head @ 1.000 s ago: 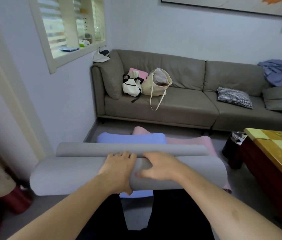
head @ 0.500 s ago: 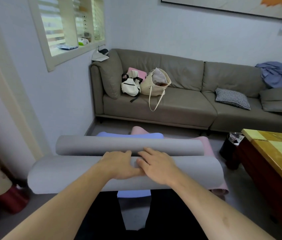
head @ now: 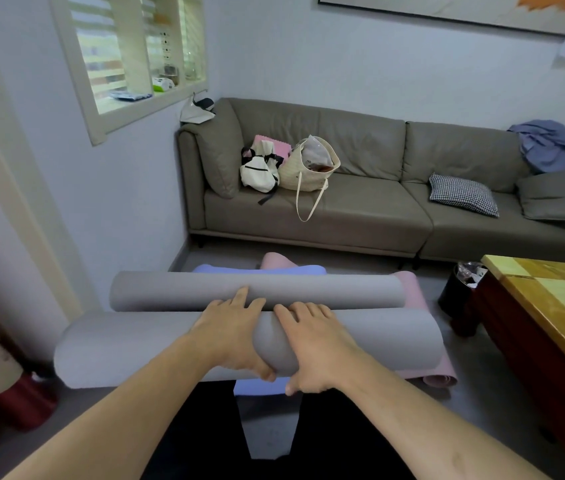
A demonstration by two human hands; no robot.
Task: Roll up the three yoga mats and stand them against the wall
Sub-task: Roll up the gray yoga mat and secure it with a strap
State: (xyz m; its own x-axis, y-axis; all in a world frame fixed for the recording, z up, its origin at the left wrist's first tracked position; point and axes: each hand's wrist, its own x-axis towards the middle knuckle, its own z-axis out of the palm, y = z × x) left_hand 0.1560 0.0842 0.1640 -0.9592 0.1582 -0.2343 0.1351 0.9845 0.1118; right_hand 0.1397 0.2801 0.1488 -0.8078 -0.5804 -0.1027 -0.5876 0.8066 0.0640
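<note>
Grey mat (head: pixel 128 344): partly rolled, held in front of the person's legs, above the floor. Long axis runs left-right across the view, roughly parallel to the sofa (head: pixel 360 216) front. Two tube sections visible: thicker near one, thinner far one (head: pixel 177 289) lying just behind and alongside it, same axis. Left end points toward the wall w/ the window (head: pixel 128 53), right end toward the wooden table (head: pixel 551 299).

Left hand (head: pixel 232 337): wrapped over mid-roll, fingers on top reaching the thin far tube, thumb underneath. Gripping the mat.

Right hand (head: pixel 315 344): just beside the left, fingers curled over the top, thumb under. Also gripping the mat. Roll is dented between the two hands.

Blue mat (head: pixel 260 270): flat on floor beneath, long axis running away from the person toward the sofa. Pink mat (head: pixel 416 292): on floor to the right, partly under the grey one, near end curled.

Misc: tote bag (head: pixel 308 168), white backpack (head: pixel 258 171), checked cushion (head: pixel 462 194) on sofa; black bin (head: pixel 454 296) next to table.
</note>
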